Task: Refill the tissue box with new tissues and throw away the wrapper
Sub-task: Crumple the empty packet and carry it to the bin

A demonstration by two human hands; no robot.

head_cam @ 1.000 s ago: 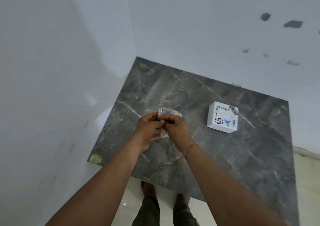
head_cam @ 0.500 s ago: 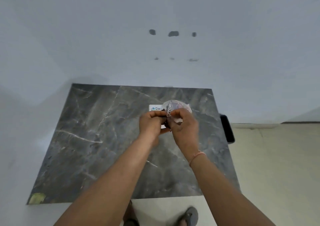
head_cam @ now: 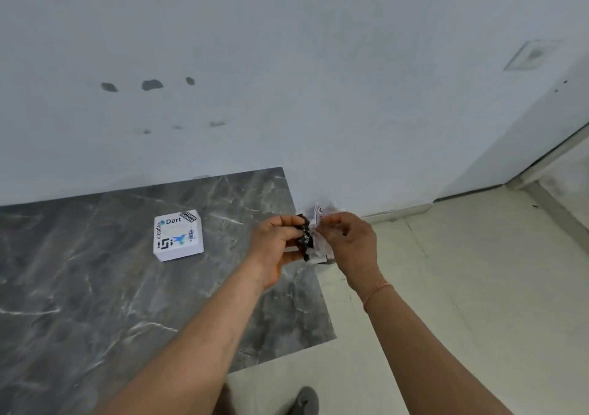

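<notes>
**Wrapper in hand, box set down, disposal outstanding**

Over the right-hand edge of the grey marble table [head_cam: 95,287], in the head view, both hands meet on a crumpled plastic wrapper [head_cam: 310,234]. The left hand [head_cam: 274,249] pinches the dark printed part with fingers closed narrow around it; the right hand [head_cam: 349,242] grips the clear, pale part, fingers curled tight. Whether any tissues remain inside the crumple cannot be told.

The tissue box [head_cam: 178,235], white with stickers on its top, sits flat on the table, well apart to the left of the hands and near the wall [head_cam: 287,64]. Its fill level is not visible. Judged from the box set down and the wrapper balled up, refilling appears done; throwing the wrapper away is left. No bin shows anywhere.

The hands stand just beyond the table's right edge, above pale floor tiles [head_cam: 462,287]. That floor is open to the right, toward a doorway threshold [head_cam: 541,175]. One foot [head_cam: 302,402] shows beside the near table corner.
</notes>
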